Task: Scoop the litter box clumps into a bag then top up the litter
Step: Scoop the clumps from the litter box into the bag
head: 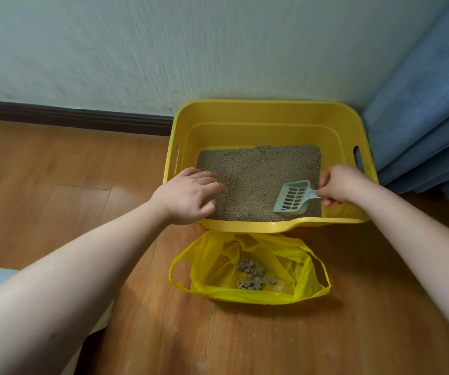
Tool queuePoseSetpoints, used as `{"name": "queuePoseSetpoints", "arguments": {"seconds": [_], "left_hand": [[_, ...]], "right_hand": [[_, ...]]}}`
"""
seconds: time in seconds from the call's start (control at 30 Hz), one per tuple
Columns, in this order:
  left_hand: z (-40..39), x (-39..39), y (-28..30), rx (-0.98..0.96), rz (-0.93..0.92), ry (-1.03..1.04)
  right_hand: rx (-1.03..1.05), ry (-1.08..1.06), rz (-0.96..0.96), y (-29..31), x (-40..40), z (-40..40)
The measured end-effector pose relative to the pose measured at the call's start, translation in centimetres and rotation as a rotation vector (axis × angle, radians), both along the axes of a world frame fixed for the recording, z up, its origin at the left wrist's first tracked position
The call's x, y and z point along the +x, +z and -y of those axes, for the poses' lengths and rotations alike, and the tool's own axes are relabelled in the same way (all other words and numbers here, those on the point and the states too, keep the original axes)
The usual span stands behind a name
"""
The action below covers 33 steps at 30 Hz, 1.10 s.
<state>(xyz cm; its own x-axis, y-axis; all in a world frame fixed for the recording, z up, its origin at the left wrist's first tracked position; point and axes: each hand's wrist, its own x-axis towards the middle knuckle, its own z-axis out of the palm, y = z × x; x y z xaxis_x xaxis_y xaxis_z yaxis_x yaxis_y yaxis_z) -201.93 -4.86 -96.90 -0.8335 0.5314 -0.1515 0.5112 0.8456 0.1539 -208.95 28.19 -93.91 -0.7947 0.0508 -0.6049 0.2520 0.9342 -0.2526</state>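
Centre right of frame: yellow litter box (245,123) on wood floor (55,185) against wall, litter (253,174) inside. Right hand (338,185) fingers pinch handle of pale blue scoop (292,196), scoop head lying on litter at box's lower right. Left hand (188,194) over box's left rim, fingers loosely curled, grasping nothing. Below box, yellow bag (250,266) lies open on floor, grey clumps (254,274) inside.

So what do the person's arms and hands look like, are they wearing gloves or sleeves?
No gloves and no sleeves in view. Both forearms are bare from the picture's edge down to the wrists. The left hand and the right hand are bare too, with no rings, watch or bracelets showing.
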Motion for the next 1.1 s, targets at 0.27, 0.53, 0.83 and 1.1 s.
{"name": "queuePoseSetpoints", "arguments": {"seconds": [0.27, 0.53, 0.83, 1.1], "left_hand": [[0.1, -0.1, -0.1, 0.017, -0.009, -0.01], [0.2, -0.2, -0.5, -0.05, -0.034, -0.012], [0.1, -0.1, -0.6, -0.035, -0.06, 0.008], [0.0, 0.0, -0.4, -0.038, -0.051, -0.006]], "right_hand": [[-0.056, 0.141, 0.014, -1.5, -0.6, 3.0], [-0.246, 0.076, 0.011, -4.5, -1.0, 8.3], [-0.184, 0.153, 0.017, -6.4, -0.4, 10.7], [-0.158, 0.165, -0.093, -4.1, -0.2, 8.4]]}}
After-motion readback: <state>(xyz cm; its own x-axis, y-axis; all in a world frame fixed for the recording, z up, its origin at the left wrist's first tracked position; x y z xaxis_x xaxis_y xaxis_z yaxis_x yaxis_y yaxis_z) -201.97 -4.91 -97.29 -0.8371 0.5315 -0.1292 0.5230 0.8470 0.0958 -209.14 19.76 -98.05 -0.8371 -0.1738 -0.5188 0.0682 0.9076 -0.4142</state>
